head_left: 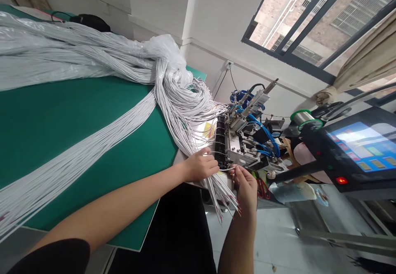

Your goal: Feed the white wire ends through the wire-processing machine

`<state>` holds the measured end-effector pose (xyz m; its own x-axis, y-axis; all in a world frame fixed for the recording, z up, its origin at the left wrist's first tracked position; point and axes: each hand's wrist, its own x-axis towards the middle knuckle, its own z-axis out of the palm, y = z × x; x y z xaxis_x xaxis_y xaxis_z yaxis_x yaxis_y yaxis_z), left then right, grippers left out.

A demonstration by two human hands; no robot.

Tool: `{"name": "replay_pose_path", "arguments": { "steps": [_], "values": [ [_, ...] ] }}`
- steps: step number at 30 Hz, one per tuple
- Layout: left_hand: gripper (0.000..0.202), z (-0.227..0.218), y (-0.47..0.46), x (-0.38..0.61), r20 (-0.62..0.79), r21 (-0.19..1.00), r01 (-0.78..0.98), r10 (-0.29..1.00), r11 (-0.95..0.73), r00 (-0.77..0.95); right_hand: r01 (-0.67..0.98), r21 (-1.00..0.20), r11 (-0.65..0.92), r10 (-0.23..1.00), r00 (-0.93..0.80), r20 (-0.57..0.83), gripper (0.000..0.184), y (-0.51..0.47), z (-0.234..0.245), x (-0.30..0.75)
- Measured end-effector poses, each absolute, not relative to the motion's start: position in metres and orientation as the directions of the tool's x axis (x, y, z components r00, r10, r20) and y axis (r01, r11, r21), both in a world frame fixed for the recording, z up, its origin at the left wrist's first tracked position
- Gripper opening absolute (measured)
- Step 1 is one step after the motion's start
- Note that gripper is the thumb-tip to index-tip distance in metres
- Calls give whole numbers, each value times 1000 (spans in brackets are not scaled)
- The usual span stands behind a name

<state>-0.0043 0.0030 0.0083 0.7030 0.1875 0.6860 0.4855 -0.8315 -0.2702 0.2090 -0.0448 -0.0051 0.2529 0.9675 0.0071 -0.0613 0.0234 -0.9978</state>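
Observation:
A thick bundle of white cables (93, 142) lies across the green table (46, 121) and fans out toward a small metal machine (244, 142) with blue tubes. My left hand (201, 165) rests on the cable ends beside the machine's black fixture (220, 142), fingers curled around a thin white cable. My right hand (246, 183) pinches the same cable's end just below the fixture. More loose cable ends (222, 200) with coloured tips hang down between my hands.
A plastic bag (167, 49) holds more cables at the back. A touchscreen panel (361, 146) with a red light stands at the right, a solder spool (301, 117) behind the machine. A window fills the upper right.

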Motion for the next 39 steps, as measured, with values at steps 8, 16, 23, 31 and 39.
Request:
{"name": "replay_pose_path", "arguments": {
  "steps": [8,16,23,31,39],
  "values": [
    [17,11,1,-5,743,-263,546,195,-795,640,512,-859,-20,966,232,116,32,-42,1,223],
    [18,9,1,-5,741,-237,593,252,-770,622,671,-737,79,968,127,219,33,-36,4,221],
    [17,8,1,-4,735,-215,614,288,-759,614,457,-882,112,982,84,168,31,-29,-18,228],
    [18,8,0,-4,712,-206,635,331,-744,619,451,-881,143,972,103,211,31,-28,-24,227],
    [17,9,-1,-4,742,-198,642,314,-740,592,473,-869,144,960,145,238,31,-29,-24,225]
  ]
}}
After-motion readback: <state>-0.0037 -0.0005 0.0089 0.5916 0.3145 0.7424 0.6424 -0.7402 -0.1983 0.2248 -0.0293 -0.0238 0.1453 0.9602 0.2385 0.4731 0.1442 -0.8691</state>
